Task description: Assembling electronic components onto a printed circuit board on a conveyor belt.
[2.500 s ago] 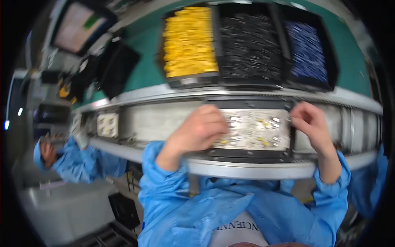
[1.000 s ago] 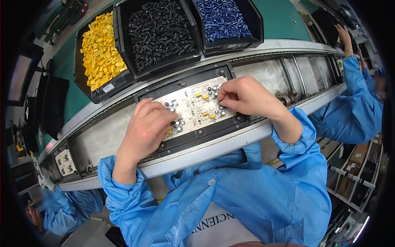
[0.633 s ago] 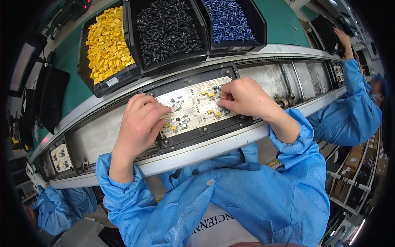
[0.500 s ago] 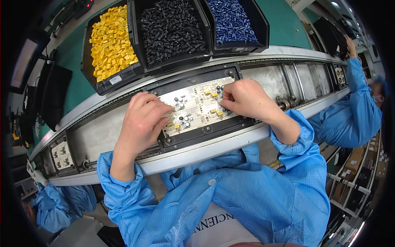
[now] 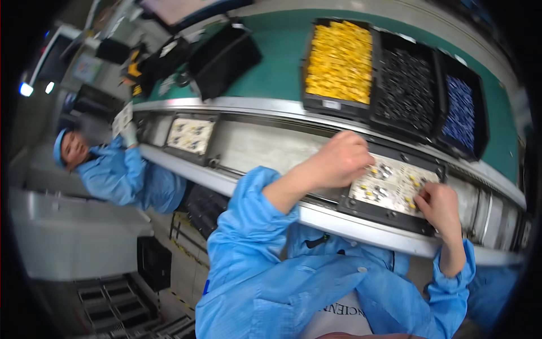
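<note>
A pale circuit board lies in a black frame on the conveyor, carrying small yellow, black and silvery parts. Over its upper left corner, my left hand is closed, fingertips pinched; whatever they hold is hidden. My right hand is also closed at the board's right side, fingers curled beside a yellow part. I cannot make out anything in its grip. Behind the board stand bins of yellow block-shaped components, black cylindrical components and blue cylindrical components.
Along the near side runs the conveyor's metal rail. Another framed board sits farther left on the line, near a person in blue holding a pale board. A black bin rests on the green tabletop.
The view has swung left, so board, bins and hands appear farther right. The left-hand co-worker shows more fully. Both hands stay at the same board, fingers still closed.
</note>
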Demonstrator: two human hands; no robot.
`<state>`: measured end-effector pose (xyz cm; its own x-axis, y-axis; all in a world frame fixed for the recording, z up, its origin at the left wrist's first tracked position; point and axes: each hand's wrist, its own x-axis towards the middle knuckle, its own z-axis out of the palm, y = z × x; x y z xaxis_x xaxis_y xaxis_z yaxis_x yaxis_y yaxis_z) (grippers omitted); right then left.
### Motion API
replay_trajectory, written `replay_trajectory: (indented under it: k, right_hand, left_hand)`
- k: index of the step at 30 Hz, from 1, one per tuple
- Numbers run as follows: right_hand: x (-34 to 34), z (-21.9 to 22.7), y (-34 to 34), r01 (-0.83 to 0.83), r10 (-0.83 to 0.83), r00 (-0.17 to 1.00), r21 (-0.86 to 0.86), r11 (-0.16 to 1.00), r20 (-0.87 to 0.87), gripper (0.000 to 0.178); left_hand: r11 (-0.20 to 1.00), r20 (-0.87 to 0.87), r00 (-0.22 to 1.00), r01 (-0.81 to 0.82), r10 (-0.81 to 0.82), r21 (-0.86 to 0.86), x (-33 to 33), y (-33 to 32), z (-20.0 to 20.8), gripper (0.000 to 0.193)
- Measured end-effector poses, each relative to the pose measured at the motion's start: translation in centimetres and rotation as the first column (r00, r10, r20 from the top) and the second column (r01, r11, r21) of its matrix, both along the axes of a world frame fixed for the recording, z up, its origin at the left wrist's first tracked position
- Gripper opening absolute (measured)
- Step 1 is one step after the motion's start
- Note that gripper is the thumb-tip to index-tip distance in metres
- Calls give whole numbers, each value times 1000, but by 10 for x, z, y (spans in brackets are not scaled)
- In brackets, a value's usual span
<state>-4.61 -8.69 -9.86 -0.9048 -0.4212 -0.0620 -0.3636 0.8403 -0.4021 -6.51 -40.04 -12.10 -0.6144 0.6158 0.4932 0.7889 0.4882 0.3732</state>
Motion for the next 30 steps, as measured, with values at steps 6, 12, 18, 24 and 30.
replay_trajectory:
  k: [6, 12, 18, 24, 30]
  right_hand:
    - [-2, 1, 12, 71, -64, 995, -96, 993, 78, 16]
    - [-16, -11, 27, 199, -140, 975, -390, 899, 175, 16]
    - [-14, -15, 26, 217, -125, 969, -493, 842, 214, 22]
    - [-8, -22, 29, 139, -77, 987, -518, 844, 140, 23]
    - [-6, -26, 30, 76, -53, 997, -556, 828, 58, 20]
  left_hand:
    - [998, 41, 999, -17, 15, 60, -6, 3, -6, 22]
    - [999, 22, 999, -34, 33, 30, -12, 0, -8, 22]
    - [998, 38, 998, -54, 53, 20, -9, -3, -11, 21]
    - [998, 41, 997, -65, 65, -11, -9, 1, -14, 21]
    - [996, 38, 996, -84, 84, -11, -10, -1, -11, 19]
